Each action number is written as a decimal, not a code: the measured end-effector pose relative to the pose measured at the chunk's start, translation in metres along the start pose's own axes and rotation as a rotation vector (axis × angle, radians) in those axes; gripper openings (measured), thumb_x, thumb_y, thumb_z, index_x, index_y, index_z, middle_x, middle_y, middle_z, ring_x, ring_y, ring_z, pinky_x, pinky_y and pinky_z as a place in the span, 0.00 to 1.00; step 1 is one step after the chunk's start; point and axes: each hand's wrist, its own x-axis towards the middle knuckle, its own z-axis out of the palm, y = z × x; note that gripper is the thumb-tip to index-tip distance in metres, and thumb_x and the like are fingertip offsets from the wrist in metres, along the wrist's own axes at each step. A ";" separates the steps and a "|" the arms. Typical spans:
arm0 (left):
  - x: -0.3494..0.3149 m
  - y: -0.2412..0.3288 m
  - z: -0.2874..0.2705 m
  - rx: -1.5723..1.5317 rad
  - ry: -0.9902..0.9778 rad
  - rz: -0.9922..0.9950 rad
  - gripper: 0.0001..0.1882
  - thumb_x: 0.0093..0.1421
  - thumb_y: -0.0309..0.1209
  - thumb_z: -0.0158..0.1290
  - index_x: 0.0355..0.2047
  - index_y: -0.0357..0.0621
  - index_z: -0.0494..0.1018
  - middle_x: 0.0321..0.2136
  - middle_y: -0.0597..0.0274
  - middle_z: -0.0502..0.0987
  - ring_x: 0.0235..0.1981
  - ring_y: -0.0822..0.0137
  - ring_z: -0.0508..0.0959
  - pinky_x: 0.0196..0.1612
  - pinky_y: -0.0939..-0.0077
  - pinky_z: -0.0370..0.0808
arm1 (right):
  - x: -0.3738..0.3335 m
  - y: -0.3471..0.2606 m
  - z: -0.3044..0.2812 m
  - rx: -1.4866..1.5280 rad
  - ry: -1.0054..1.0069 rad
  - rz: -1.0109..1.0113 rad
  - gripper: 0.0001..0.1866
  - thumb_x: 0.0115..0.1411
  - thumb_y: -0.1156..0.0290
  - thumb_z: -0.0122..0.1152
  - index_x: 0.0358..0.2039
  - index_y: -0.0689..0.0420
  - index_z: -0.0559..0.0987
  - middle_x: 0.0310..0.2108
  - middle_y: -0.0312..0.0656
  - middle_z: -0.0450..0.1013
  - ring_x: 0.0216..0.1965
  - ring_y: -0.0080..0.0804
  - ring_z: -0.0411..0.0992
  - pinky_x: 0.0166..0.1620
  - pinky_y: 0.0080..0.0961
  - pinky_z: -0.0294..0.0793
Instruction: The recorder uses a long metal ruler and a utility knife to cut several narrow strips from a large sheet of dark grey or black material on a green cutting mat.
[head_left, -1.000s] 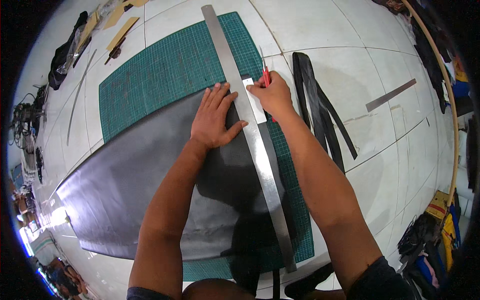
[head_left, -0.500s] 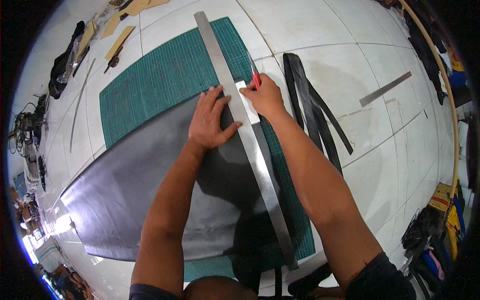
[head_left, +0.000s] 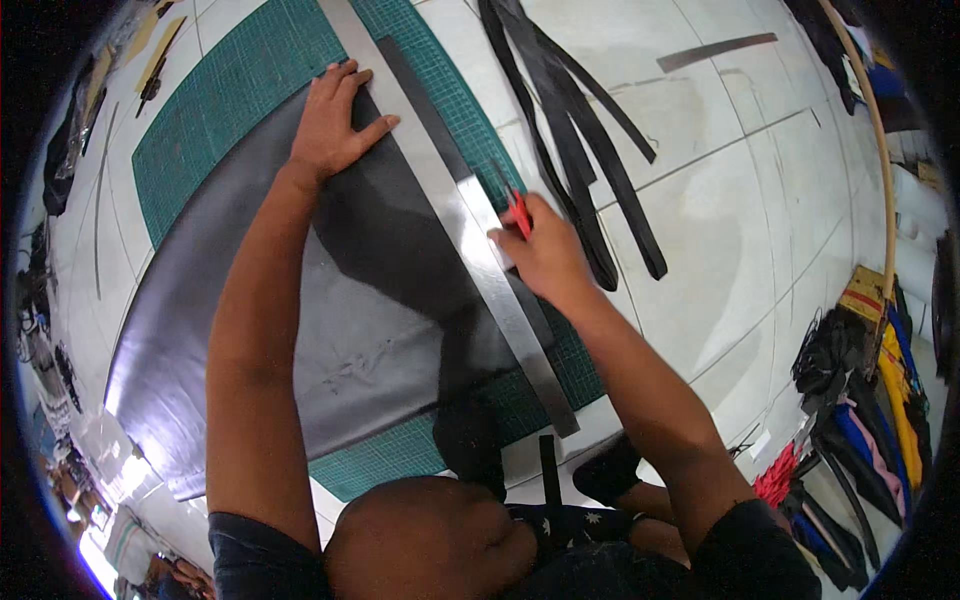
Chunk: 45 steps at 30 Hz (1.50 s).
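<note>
My left hand (head_left: 336,125) lies spread on a black leather-like sheet (head_left: 390,330), its fingertips and thumb reaching a long metal ruler (head_left: 440,185). The ruler runs slantwise across the sheet, and a dark strip of the material shows along its right side. In my right hand (head_left: 550,250) is a red-handled tool (head_left: 520,215) with a thin pointed tip aimed away from me; its exact kind is unclear. Under that hand's fingers, a white flat rectangular piece (head_left: 480,207) lies against the ruler's right edge, partly covered. Beneath everything is a green cutting mat (head_left: 210,130).
Black strips (head_left: 575,130) lie on the tiled floor right of the mat. Farther right is a short metal strip (head_left: 715,52). Piled cloth and a yellow box (head_left: 866,292) stand at the right rim. My foot (head_left: 468,440) is at the mat's near edge.
The right hand, with the tool and white piece, has moved toward me along the ruler. The left hand stays at the sheet's far corner. The whole view has shifted.
</note>
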 end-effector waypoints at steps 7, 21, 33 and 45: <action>0.007 0.010 -0.015 0.182 -0.194 -0.024 0.62 0.38 0.68 0.63 0.64 0.37 0.60 0.67 0.44 0.55 0.70 0.46 0.50 0.71 0.50 0.45 | -0.113 0.052 -0.019 0.091 -0.030 0.209 0.19 0.55 0.64 0.69 0.42 0.61 0.74 0.33 0.48 0.77 0.34 0.44 0.77 0.39 0.35 0.75; 0.018 0.027 -0.025 0.254 -0.367 -0.146 0.70 0.31 0.72 0.64 0.67 0.40 0.55 0.69 0.47 0.52 0.71 0.47 0.48 0.70 0.47 0.48 | -0.147 0.070 -0.015 0.178 -0.001 0.333 0.17 0.55 0.66 0.71 0.37 0.60 0.74 0.28 0.41 0.75 0.30 0.30 0.74 0.36 0.27 0.74; 0.025 0.084 -0.055 0.367 -0.730 -0.251 0.44 0.47 0.56 0.64 0.59 0.43 0.69 0.66 0.49 0.60 0.68 0.48 0.56 0.68 0.45 0.50 | -0.173 0.098 -0.054 0.062 -0.002 0.335 0.22 0.54 0.65 0.70 0.44 0.62 0.74 0.32 0.45 0.75 0.36 0.38 0.76 0.43 0.31 0.75; 0.004 0.120 -0.046 0.461 -0.769 -0.262 0.78 0.29 0.70 0.66 0.67 0.24 0.45 0.68 0.35 0.48 0.71 0.42 0.45 0.69 0.39 0.41 | -0.073 0.003 -0.048 0.470 0.041 0.207 0.28 0.66 0.67 0.55 0.62 0.56 0.56 0.39 0.49 0.73 0.36 0.28 0.75 0.37 0.28 0.79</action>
